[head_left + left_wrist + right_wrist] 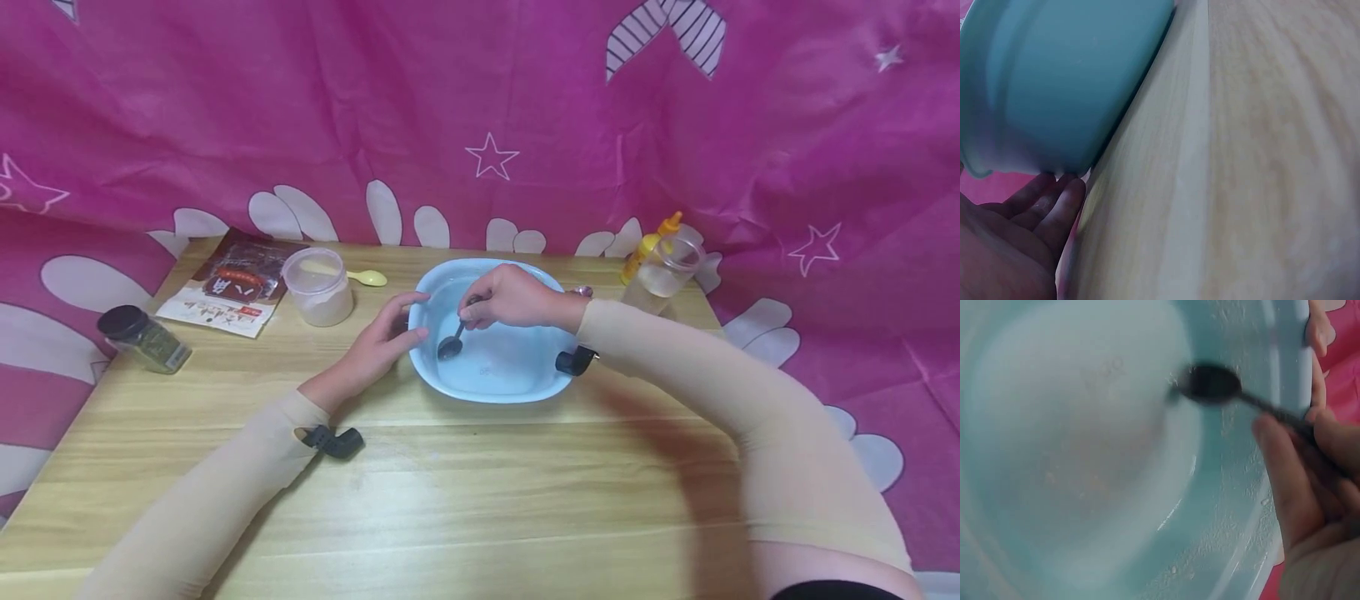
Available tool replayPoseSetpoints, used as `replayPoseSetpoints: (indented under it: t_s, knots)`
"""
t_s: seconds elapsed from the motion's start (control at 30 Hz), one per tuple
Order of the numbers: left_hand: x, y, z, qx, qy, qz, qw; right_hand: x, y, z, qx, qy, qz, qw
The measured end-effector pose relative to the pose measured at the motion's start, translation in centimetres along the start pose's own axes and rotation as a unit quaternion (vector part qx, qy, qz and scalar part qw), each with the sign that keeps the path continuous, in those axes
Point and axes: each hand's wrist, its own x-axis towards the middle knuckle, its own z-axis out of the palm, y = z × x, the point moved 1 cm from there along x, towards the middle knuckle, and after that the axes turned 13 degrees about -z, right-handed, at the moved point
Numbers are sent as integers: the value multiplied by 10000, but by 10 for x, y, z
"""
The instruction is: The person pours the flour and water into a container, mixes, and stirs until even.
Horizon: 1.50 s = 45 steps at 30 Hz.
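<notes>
A light blue plastic basin point(491, 395) stands on the wooden table, its inner walls wet with droplets and a hazy, pale liquid apparently at its bottom. My left hand point(384, 337) holds the basin's left side: thumb and forefinger reach onto the rim, while other fingers point(1063, 209) touch the outer wall in the left wrist view. Over the basin, my right hand point(517, 296) pinches the handle of a dark spoon point(449, 347). The spoon's bowl points down inside the basin near its left wall; in the right wrist view the spoon point(1210, 384) is slightly blurred.
To the left are a lidded jar of green herbs point(155, 345), a printed food packet point(228, 287) and a clear tub point(322, 292) of white powder. A yellow spoon point(369, 278) lies behind the tub. A yellow bottle point(641, 252) and a clear cup point(660, 279) stand back right.
</notes>
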Motion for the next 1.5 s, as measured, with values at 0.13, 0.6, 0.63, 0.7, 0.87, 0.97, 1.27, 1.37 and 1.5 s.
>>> replayPoseSetpoints:
  t_s: [0.13, 0.6, 0.63, 0.7, 0.87, 0.97, 1.27, 1.37, 1.5]
  knots:
    - [0, 1, 1, -8, 26, -16, 10000, -7, 1, -3, 196, -481, 91, 9986]
    - [-1, 3, 1, 1, 50, -81, 10000, -10, 14, -43, -1944, 278, 588, 9788]
    - [-1, 3, 1, 2, 48, -84, 10000, -9, 13, -43, -2122, 412, 494, 9751]
    - [-1, 3, 1, -5, 43, -90, 10000, -6, 12, -40, -2203, 641, 321, 9728]
    - [-1, 3, 1, -13, 29, -91, 10000, 1, 13, -28, -1429, 897, 239, 9854]
    - [-1, 3, 1, 11, 33, -97, 9999, 1, 13, -20, -792, 814, 184, 9934]
    - [1, 3, 0, -4, 48, -48, 10000, -10, 12, -21, 203, -253, 446, 9985]
    - [1, 3, 0, 6, 40, -45, 10000, -13, 15, -32, -128, -209, 749, 9969]
    - [0, 3, 0, -2, 47, -61, 10000, -12, 18, -42, -769, 344, 942, 9920]
